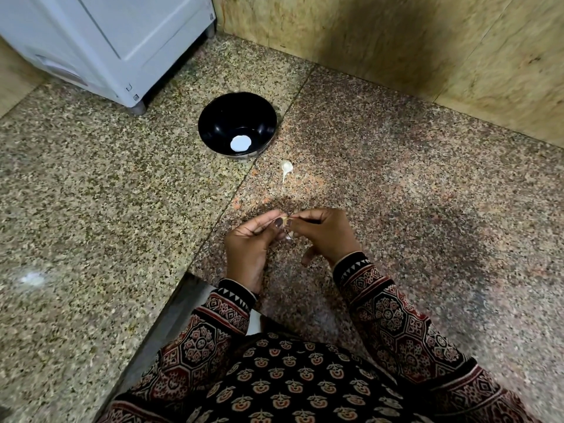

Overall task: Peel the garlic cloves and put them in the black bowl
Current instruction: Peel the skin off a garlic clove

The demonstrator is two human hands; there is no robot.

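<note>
Soft overhead light, crisp middle, bent edges

Light comes down from above, even and moderately bright. There's a hard white glare in the bottom of the black bowl (213, 117) and a paler sheen on the bench (91, 193) at far left. A broad dark shadow smears the wall (381, 41). The left hand (248, 239) and right hand (323, 233) look slightly soft, and the garlic clove (285, 222) pinched between them barely resolves. The wide lens tilts the white appliance (106, 41) and stretches the frame edges.
</note>
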